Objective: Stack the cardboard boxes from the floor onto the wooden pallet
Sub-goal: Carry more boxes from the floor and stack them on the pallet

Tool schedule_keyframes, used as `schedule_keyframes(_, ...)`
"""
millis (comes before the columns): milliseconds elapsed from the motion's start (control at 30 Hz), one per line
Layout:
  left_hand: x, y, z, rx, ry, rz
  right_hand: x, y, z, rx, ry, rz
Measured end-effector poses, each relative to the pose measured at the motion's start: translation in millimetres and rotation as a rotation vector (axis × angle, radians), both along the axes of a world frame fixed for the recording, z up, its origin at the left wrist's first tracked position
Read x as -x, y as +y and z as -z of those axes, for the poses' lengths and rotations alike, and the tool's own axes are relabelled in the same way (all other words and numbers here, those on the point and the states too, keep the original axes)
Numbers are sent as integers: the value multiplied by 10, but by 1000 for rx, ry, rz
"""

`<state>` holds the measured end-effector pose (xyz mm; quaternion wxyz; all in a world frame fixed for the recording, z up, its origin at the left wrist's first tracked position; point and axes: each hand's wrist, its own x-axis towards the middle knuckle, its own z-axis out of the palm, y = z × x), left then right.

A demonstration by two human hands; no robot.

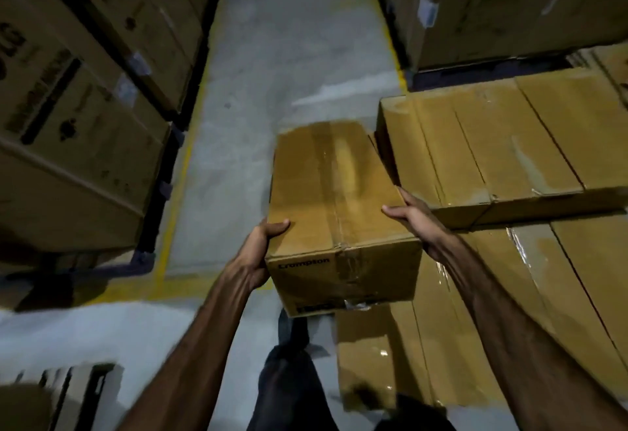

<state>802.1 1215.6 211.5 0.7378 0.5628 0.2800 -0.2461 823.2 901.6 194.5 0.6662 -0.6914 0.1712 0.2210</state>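
Mid-frame, taped brown cardboard box [339, 213] held off the floor: left hand [260, 254] and right hand [416, 218] clamp its sides, thumbs on top, other fingers hidden. Grey concrete floor [272, 73] aisle runs to top centre. Flat stacked cartons [509, 145] just right; tall carton stacks [78, 90] upper left.

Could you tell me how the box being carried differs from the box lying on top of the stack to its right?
The carried box is gripped by the left hand and right hand above the floor; the top stack box rests on other cartons. The carried box looks narrower. Both are brown taped cardboard.
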Motion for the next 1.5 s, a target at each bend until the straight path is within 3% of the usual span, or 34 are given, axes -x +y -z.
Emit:
schedule_keyframes(300, -1435, 488, 877, 19, -2, 120, -1159, 407, 753, 115, 54, 70)
schedule_keyframes(800, -2323, -20, 2697, -153, -157, 162, -2083, -96, 2193, 422, -13, -52)
schedule_keyframes(1100, -2646, -354, 3153, -180, -196, 175, -2467, -382, 2468, 570, -68, -111)
schedule_keyframes(1500, -2668, -488, 3479, -186, -179, 148, -2714, -518, 2816, 733, 10, -157)
